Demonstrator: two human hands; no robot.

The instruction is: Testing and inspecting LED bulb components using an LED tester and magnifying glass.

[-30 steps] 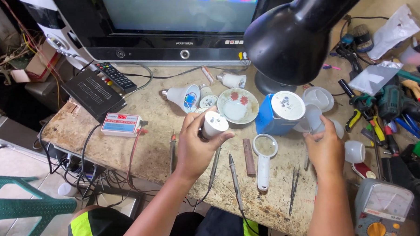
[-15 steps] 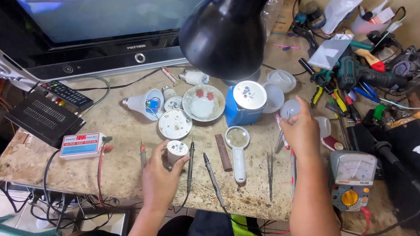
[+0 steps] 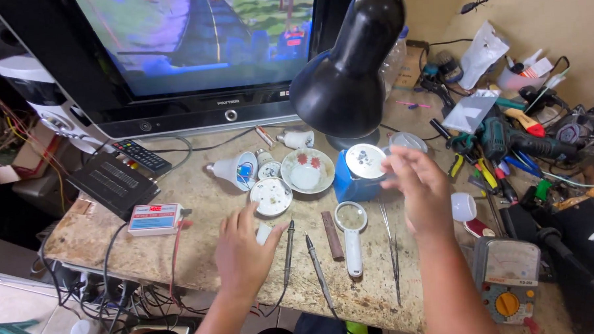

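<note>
Left hand (image 3: 242, 254): palm down on the worktop (image 3: 201, 262), fingers spread loosely over a small white bulb part (image 3: 264, 233), of which only an edge shows; whether the fingers grip it, I cannot tell.
Probes: two thin dark test probes (image 3: 288, 249) lie just right of the left hand, tips pointing away.
Multimeter: an analogue meter with an orange dial (image 3: 508, 278) sits at the near right edge.
Magnifier: a white-handled magnifying glass (image 3: 351, 234) lies between the hands, a brown stick (image 3: 332, 235) beside it.
Right hand (image 3: 421, 186): raised above the worktop, blurred, fingers apart and curled, nothing visibly held.
White round board (image 3: 271, 195): flat, just beyond the left hand.
Bowl (image 3: 307, 170): a flowered dish with a white dome in it.
Blue tub (image 3: 358, 175): next to the bowl, white lid on top.
Lamp: black desk lamp (image 3: 346, 73) hangs over the tub.
Far: a television (image 3: 194, 52) showing a picture stands at the back.
</note>
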